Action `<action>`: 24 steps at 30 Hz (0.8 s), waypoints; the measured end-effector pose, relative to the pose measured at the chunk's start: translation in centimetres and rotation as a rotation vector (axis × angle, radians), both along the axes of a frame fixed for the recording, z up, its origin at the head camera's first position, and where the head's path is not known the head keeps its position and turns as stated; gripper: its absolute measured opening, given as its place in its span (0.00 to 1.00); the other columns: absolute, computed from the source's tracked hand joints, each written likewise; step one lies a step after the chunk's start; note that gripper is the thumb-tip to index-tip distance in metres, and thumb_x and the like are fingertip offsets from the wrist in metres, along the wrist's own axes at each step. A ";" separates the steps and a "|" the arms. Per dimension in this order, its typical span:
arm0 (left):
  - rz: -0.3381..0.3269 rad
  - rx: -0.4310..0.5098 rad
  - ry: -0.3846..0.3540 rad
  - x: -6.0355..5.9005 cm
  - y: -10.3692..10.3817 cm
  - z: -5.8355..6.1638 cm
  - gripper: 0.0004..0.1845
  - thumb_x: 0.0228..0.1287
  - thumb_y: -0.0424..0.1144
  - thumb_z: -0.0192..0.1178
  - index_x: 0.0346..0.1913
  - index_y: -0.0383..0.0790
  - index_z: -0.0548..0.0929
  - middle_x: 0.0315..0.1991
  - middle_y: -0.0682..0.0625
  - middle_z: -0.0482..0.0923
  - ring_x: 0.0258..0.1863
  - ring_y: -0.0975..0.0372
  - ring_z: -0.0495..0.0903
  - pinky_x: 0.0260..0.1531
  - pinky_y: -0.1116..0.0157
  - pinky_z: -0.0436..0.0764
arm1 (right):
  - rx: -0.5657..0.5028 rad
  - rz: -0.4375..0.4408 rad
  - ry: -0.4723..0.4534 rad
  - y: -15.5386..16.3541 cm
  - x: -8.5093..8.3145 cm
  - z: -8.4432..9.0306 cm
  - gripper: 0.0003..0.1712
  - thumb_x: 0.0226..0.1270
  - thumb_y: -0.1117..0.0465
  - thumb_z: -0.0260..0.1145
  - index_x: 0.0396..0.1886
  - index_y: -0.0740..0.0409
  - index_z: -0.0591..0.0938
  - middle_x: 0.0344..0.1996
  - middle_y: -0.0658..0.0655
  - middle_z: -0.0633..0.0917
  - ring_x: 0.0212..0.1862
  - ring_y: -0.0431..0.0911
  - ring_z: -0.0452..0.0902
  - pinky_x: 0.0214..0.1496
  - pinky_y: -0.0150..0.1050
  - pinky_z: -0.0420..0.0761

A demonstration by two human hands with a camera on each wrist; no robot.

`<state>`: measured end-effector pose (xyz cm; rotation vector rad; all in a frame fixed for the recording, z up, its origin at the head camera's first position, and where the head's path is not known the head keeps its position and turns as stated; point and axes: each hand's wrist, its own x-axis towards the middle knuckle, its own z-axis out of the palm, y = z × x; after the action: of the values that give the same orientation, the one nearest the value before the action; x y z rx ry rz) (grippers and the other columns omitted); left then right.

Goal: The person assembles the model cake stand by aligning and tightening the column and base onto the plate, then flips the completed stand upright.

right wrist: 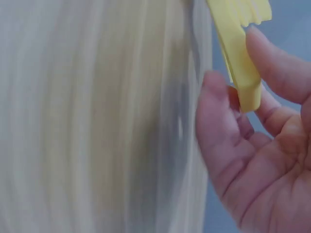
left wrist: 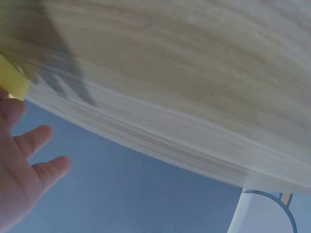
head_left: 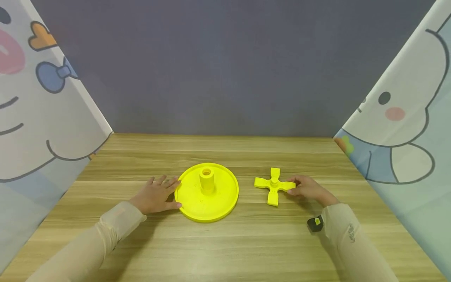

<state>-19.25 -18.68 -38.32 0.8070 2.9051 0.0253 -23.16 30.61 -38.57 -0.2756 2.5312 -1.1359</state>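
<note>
In the head view, a round yellow plate (head_left: 190, 199) is sitting on the wooden surface (head_left: 246, 246), and a hollow post (head_left: 206, 181) is standing straight up from its middle. A yellow cross (head_left: 274, 186) is showing to the right of the plate, with a gap between them. Its four arms are looking about the same length, so no long side is showing. The right hand (head_left: 310, 189) is nearer to the cross: its fingers are pinching the arm that is pointing right, so the cross's middle is sitting left of them, with the post farther left. The left hand (head_left: 155, 196) is resting its spread fingers at the plate's left edge, not gripping.

In the left wrist view, those fingers are reaching out loosely, and only a bit of plate is showing.

In the right wrist view, thumb and fingers are holding the arm's end. I cannot tell whether the cross is touching the surface.
</note>
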 end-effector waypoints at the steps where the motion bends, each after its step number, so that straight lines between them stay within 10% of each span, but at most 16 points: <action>1: 0.002 -0.002 0.000 -0.1 -0.1 -0.2 0.44 0.62 0.67 0.52 0.69 0.33 0.66 0.69 0.37 0.62 0.66 0.35 0.59 0.59 0.33 0.57 | -0.066 -0.028 -0.041 -0.1 0.0 -0.1 0.29 0.64 0.65 0.65 0.60 0.78 0.68 0.39 0.62 0.76 0.40 0.48 0.78 0.42 0.43 0.82; 7: -0.001 0.020 0.002 -0.3 -0.4 -0.8 0.44 0.62 0.66 0.52 0.69 0.34 0.66 0.70 0.38 0.61 0.67 0.36 0.56 0.59 0.34 0.57 | -0.413 -0.141 -0.238 -0.2 0.0 -0.2 0.33 0.70 0.71 0.56 0.67 0.81 0.53 0.33 0.55 0.75 0.33 0.41 0.83 0.36 0.32 0.83; 18: -0.034 0.028 0.018 -0.4 -0.3 -0.4 0.43 0.63 0.65 0.53 0.69 0.33 0.67 0.69 0.38 0.62 0.68 0.36 0.55 0.59 0.34 0.58 | -0.600 -0.234 -0.272 -0.4 0.1 -0.4 0.33 0.72 0.71 0.52 0.69 0.80 0.51 0.32 0.49 0.81 0.29 0.38 0.83 0.33 0.28 0.82; 24: -0.037 0.013 0.021 -0.5 -0.3 -0.5 0.43 0.63 0.66 0.52 0.69 0.34 0.67 0.69 0.38 0.62 0.68 0.36 0.55 0.60 0.34 0.56 | -0.804 -0.268 -0.218 -0.7 0.3 -0.5 0.15 0.70 0.74 0.52 0.55 0.68 0.72 0.30 0.52 0.80 0.30 0.40 0.84 0.34 0.29 0.82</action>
<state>-19.74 -18.97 -38.84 0.8681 2.9121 0.0323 -22.90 29.90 -39.06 0.0041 1.8459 -2.1225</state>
